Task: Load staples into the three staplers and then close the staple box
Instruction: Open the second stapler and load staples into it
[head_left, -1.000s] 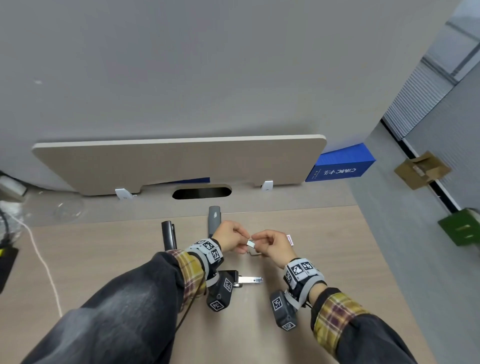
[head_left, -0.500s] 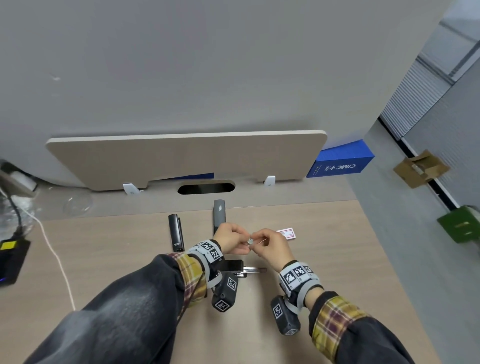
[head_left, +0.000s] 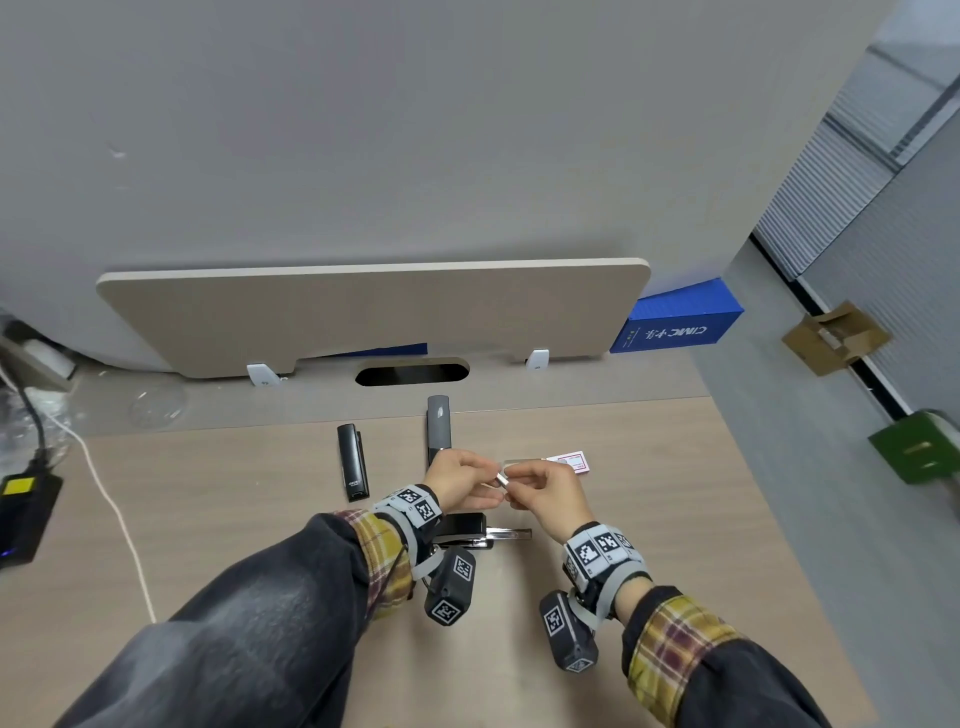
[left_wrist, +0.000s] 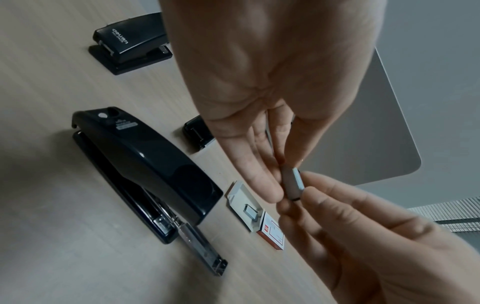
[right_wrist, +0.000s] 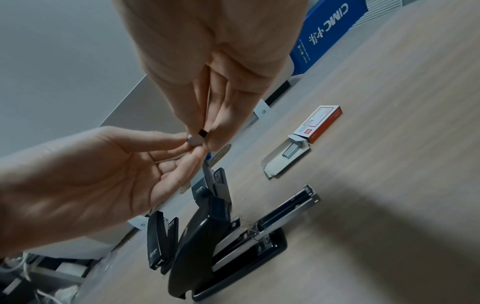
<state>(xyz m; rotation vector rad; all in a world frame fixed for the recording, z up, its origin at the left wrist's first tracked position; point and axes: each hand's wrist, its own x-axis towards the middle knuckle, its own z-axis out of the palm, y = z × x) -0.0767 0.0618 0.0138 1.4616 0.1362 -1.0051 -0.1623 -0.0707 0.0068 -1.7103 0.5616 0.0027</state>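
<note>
**Staple strip up in both hands now**

Since a second ago the view has tipped and my hands barely moved, so nothing's loaded yet. Left hand (head_left: 464, 479) and right hand (head_left: 545, 488) both pinch the strip (head_left: 502, 479) by fingertips, above the big stapler (left_wrist: 145, 164) with its tray out. Box (right_wrist: 303, 139) lies open nearby.

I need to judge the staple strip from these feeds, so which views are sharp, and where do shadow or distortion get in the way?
Head view: evenly lit, wide-angle bend at the edges, staple strip tiny. Left wrist view: strip fairly sharp, right hand soft and close, dark shadow on the table. Right wrist view: big stapler dim, shadow lower right.
</note>
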